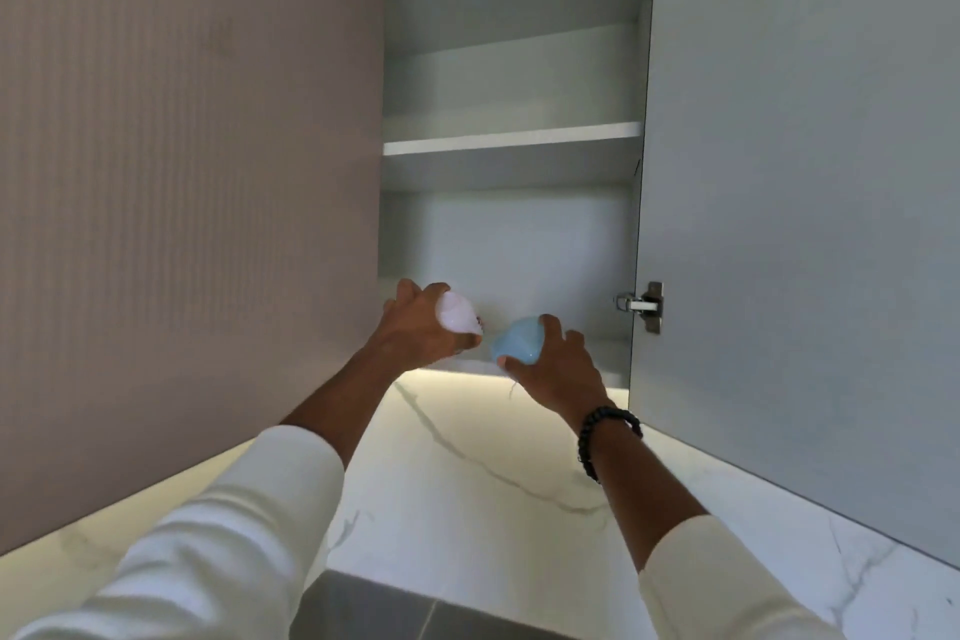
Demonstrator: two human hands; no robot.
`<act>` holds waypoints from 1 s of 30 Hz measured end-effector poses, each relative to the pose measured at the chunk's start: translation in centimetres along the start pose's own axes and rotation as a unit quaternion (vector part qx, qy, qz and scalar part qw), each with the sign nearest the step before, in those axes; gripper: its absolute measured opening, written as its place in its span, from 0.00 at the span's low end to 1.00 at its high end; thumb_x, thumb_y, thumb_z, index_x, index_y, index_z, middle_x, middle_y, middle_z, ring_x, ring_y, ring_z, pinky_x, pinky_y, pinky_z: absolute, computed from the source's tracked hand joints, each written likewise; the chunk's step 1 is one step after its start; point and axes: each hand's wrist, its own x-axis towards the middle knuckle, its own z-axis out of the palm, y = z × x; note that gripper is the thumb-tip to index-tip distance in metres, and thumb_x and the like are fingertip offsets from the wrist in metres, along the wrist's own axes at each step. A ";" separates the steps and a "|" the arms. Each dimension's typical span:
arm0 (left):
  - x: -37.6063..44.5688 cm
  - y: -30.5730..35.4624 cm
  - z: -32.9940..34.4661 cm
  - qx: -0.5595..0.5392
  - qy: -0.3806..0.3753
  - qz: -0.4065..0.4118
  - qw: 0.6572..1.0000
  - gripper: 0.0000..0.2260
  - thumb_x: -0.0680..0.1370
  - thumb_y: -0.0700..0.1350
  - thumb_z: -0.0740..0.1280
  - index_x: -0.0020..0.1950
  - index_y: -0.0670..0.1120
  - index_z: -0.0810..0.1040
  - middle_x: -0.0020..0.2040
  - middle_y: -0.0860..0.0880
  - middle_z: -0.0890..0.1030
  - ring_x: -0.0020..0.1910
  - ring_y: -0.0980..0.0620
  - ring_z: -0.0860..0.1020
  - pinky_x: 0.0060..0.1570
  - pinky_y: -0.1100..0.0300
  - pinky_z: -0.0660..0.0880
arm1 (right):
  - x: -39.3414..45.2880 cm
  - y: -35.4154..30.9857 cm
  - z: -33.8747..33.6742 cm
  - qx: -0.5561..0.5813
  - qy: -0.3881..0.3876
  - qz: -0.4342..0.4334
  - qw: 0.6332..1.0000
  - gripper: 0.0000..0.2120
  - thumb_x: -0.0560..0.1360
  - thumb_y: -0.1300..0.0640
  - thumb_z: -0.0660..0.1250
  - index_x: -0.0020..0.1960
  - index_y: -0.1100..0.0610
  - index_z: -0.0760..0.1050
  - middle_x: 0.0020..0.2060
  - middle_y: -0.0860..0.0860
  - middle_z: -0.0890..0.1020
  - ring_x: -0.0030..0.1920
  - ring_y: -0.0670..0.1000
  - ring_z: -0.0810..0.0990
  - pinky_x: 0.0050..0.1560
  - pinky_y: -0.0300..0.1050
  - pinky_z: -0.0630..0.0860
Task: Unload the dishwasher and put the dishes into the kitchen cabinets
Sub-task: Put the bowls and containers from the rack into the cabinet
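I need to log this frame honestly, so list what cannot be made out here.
- Head view: shape of the white cup, mostly wrapped by the left hand.
- Head view: whether the blue cup touches the bottom shelf; the right hand covers its underside.
- Head view: top surface of the upper shelf, seen from below.
- Dishwasher: outside the frame.

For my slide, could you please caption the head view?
Left hand holds a white cup, right hand a blue cup, at the open cabinet.

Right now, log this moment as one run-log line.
left hand: holds white cup | right hand: holds blue cup | place: bottom shelf of open cabinet | cups not yet set down
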 end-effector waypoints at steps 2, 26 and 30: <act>3.6 -0.8 1.9 0.008 -0.018 0.005 1.000 0.43 0.60 0.66 0.75 0.72 0.55 0.66 0.64 0.46 0.64 0.66 0.41 0.69 0.65 0.53 0.69 | 3.9 1.0 1.3 -0.043 0.009 0.024 0.999 0.35 0.73 0.40 0.70 0.73 0.51 0.59 0.63 0.58 0.67 0.63 0.62 0.72 0.59 0.51 0.73; 23.5 -1.7 19.3 0.098 -0.203 0.052 0.973 0.35 0.72 0.58 0.72 0.76 0.54 0.62 0.68 0.41 0.64 0.68 0.39 0.69 0.68 0.49 0.68 | 23.8 8.5 4.8 -0.272 -0.078 0.149 0.948 0.37 0.69 0.40 0.73 0.70 0.57 0.67 0.64 0.58 0.67 0.66 0.58 0.72 0.62 0.50 0.72; 21.3 -0.8 18.2 0.083 -0.174 0.057 0.980 0.37 0.72 0.62 0.71 0.76 0.54 0.61 0.71 0.42 0.63 0.69 0.39 0.69 0.68 0.47 0.68 | 22.0 7.1 4.4 -0.288 -0.032 0.112 0.951 0.31 0.74 0.42 0.67 0.71 0.57 0.65 0.65 0.59 0.67 0.66 0.63 0.71 0.65 0.57 0.70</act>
